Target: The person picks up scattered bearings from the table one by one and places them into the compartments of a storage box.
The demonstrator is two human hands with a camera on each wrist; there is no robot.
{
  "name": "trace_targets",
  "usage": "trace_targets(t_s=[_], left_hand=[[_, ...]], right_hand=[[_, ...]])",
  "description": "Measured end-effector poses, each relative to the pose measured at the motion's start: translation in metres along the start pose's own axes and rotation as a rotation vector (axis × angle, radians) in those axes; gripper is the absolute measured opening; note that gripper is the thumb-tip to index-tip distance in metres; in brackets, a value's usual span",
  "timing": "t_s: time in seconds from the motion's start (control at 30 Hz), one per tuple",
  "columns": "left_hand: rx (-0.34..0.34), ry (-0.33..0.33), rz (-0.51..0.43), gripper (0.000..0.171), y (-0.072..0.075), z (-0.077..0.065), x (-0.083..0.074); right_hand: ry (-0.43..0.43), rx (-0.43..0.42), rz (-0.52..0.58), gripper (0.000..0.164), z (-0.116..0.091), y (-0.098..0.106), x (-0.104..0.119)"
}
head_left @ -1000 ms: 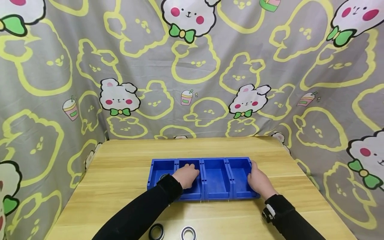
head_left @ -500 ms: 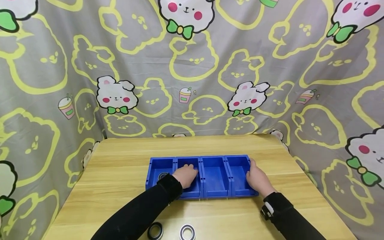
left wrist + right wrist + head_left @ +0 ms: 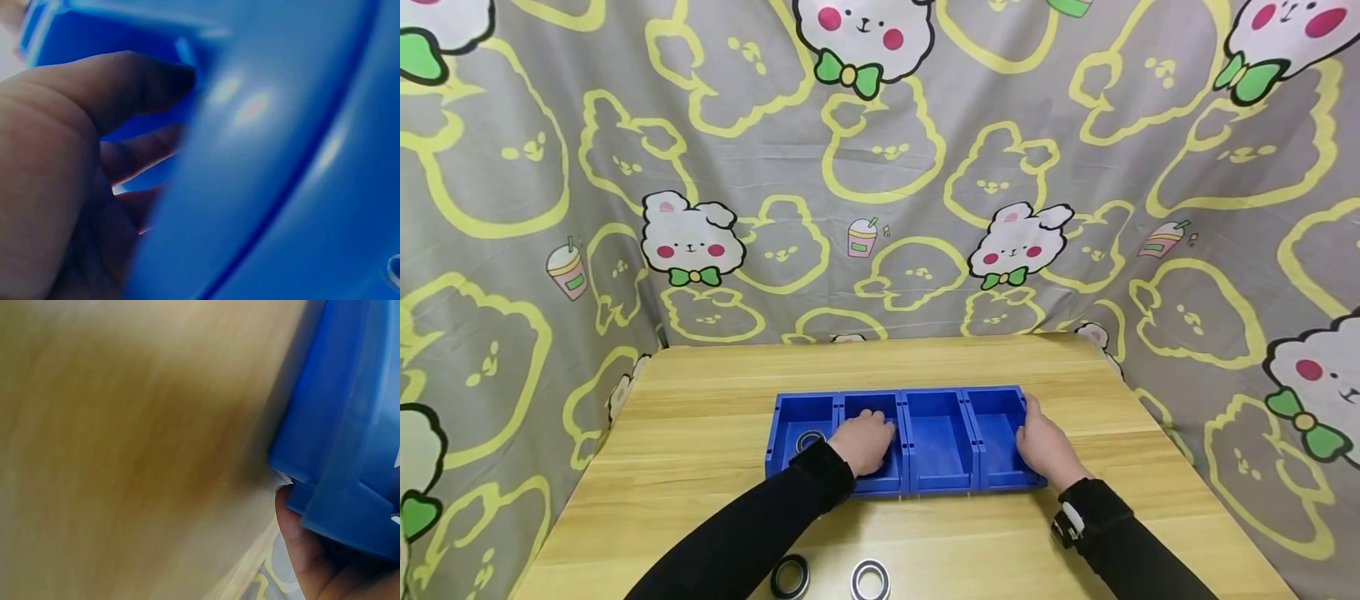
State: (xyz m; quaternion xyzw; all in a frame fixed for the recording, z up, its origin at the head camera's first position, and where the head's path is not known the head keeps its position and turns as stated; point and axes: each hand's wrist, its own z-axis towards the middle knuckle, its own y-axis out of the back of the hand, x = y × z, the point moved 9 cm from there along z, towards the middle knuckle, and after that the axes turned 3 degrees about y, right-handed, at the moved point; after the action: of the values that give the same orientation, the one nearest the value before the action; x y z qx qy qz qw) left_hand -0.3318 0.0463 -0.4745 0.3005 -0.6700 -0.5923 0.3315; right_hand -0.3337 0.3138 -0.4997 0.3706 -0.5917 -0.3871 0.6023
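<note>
A row of blue plastic bins (image 3: 938,442) stands on the table, joined side by side. My left hand (image 3: 867,442) reaches down into the second bin from the left, its fingers bent. In the left wrist view the thumb (image 3: 137,84) lies against blue plastic, and a blurred blue wall (image 3: 281,137) hides the fingertips; I cannot tell what they hold. My right hand (image 3: 1051,446) grips the outer wall of the rightmost bin. The right wrist view shows one finger (image 3: 300,537) at that bin's corner (image 3: 331,481). A ring-shaped bearing (image 3: 810,442) lies in the leftmost bin.
Two more bearings lie on the wooden table (image 3: 700,433) near its front: a dark-faced one (image 3: 790,577) beside the left sleeve and a silvery one (image 3: 871,579) to its right. A patterned grey curtain (image 3: 880,183) surrounds the table at the back and sides.
The head view has shifted slightly, and slightly more of the bearing in the leftmost bin shows past the left sleeve. Both hands keep their places at the bins.
</note>
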Motion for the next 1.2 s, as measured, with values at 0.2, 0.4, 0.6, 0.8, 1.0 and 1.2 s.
trace_targets(t_s=[0.2, 0.4, 0.6, 0.8, 1.0, 1.2], left_hand=[[-0.099, -0.019, -0.048, 0.031, 0.030, -0.017, 0.005], [-0.201, -0.086, -0.110, 0.029, 0.058, -0.042, -0.001], [-0.228, -0.156, -0.177, 0.029, 0.065, -0.067, -0.012], [-0.178, -0.165, -0.196, 0.036, 0.046, -0.094, -0.020], [-0.100, -0.107, -0.260, 0.039, 0.014, -0.127, -0.013], [-0.063, -0.018, -0.292, 0.046, -0.010, -0.151, -0.002]], right_hand=[[0.007, -0.009, 0.011, 0.061, 0.001, 0.002, -0.001], [0.025, -0.039, -0.008, 0.061, 0.002, 0.009, -0.003], [0.015, -0.022, 0.006, 0.061, 0.004, 0.012, -0.006], [0.011, 0.002, 0.014, 0.062, 0.004, 0.006, -0.006], [-0.003, 0.022, 0.026, 0.062, 0.004, 0.000, -0.006], [-0.007, 0.015, 0.029, 0.063, 0.005, -0.002, -0.007]])
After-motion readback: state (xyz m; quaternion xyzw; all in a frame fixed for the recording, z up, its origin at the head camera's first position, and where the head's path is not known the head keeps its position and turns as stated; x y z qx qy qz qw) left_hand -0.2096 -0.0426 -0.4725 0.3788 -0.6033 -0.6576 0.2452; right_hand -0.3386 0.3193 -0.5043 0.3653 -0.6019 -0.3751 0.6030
